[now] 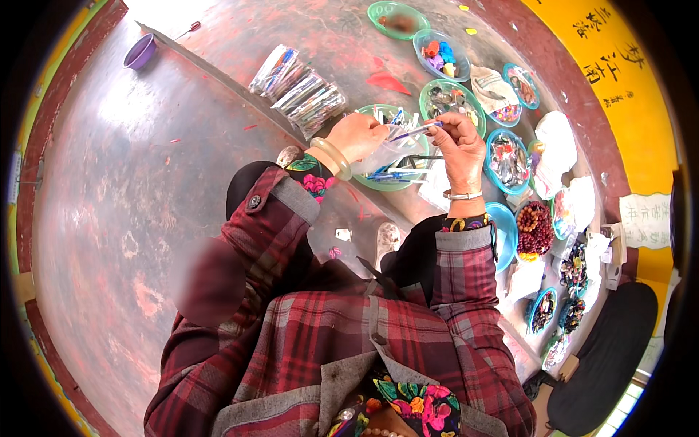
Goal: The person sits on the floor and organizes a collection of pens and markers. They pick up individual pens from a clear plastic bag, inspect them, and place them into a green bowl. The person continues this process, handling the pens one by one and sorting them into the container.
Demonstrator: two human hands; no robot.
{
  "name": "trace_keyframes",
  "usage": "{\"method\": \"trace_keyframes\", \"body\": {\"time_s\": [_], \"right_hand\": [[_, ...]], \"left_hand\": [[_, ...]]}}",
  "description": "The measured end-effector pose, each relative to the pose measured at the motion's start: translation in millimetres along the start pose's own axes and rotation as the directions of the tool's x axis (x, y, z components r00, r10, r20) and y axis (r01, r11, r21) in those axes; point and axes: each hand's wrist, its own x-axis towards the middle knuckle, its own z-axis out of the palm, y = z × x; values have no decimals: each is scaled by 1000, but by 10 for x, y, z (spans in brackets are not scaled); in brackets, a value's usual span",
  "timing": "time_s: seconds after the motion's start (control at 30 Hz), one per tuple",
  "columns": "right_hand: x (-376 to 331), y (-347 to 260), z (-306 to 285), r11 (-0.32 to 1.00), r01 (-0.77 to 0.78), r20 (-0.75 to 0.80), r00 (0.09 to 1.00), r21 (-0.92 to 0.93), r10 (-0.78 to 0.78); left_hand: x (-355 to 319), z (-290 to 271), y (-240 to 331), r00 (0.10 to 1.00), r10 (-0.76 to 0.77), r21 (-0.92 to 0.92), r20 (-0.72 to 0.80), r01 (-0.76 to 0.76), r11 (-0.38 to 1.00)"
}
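My left hand (355,140) is closed on the edge of a clear plastic bag (382,156). The fingers of my right hand (460,142) pinch a slim white-and-blue pen (415,132), which points left towards the mouth of the bag. Whether its tip is inside the bag is hard to tell. Both hands are over a light green basin (384,189) of loose pens, partly hidden by the bag and my fingers. Left of the basin, filled clear bags of pens (300,89) lie side by side on the floor.
Bowls line the right side, among them a bowl of small glossy pieces (507,156), one of dark red beads (535,227) and an empty blue bowl (502,234). A purple basin (140,52) stands far left. Near my feet lies a small white scrap (343,234).
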Motion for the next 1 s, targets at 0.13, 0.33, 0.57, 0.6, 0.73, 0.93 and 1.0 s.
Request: {"method": "trace_keyframes", "body": {"time_s": [0.13, 0.33, 0.57, 0.6, 0.73, 0.93, 1.0], "right_hand": [[35, 33, 17, 992, -115, 74, 991, 49, 111], [68, 161, 22, 975, -216, 95, 973, 48, 211], [112, 203, -82, 968, -199, 39, 980, 156, 195], [102, 189, -76, 967, -207, 47, 978, 147, 202], [69, 161, 31, 974, -221, 66, 974, 54, 217], [41, 123, 132, 980, -194, 54, 979, -35, 196], [31, 150, 142, 984, -175, 63, 982, -22, 176]], "left_hand": [[15, 41, -20, 997, -22, 22, 80, 20, 1000], [-50, 34, 69, 972, -58, -208, 228, 107, 972], [-97, 13, 47, 915, 222, -523, 337, -14, 852], [-84, 11, 54, 921, 196, -504, 337, 1, 864], [-53, 46, 64, 942, 125, -459, 313, 34, 888], [-80, 47, 107, 961, 132, -448, 242, -10, 894], [-61, 80, 74, 972, 133, -456, 196, -30, 890]]}}
